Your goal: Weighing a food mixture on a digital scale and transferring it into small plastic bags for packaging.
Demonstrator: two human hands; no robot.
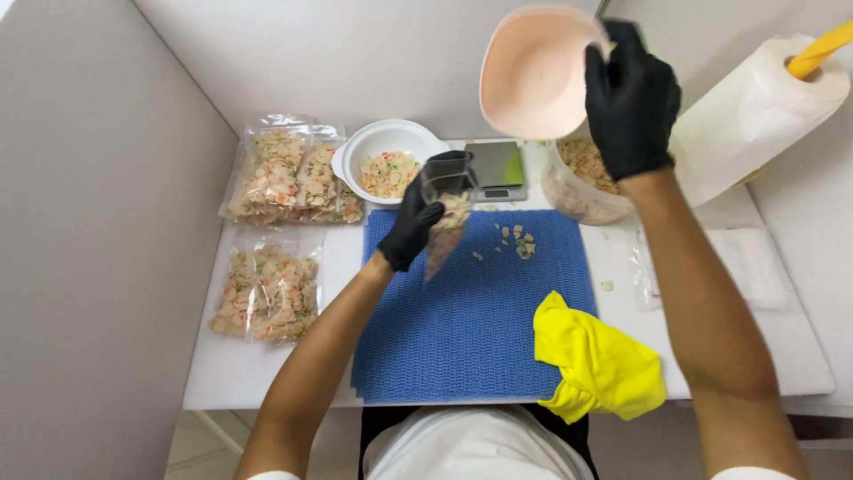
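Nearest the person, below and between the two forearms, a crumpled yellow cloth (597,363) lies on the near right corner of a blue mat (471,329) spread on the white desk (764,338). Well to the left of the left forearm, a filled clear bag of pale snack chips (267,292) lies flat on the desk.

The left hand (416,224), in a black glove, is clenched around the mouth of a clear plastic bag (444,233) that hangs over the mat, partly filled with chips. Just right of that hand a few loose chips (517,242) lie scattered on the mat.

Beyond the left hand stand a white bowl (355,156) holding chips and, to its right, a small digital scale (498,169). Further left of the bowl, more filled bags (289,175) are stacked.

The right hand (629,100), also gloved in black, is raised well above the desk and grips the rim of a tilted pink bowl (531,71). Beneath that hand sits a large clear tub (569,191) of chips, and to its right a roll of paper towel (755,111) on a yellow holder.
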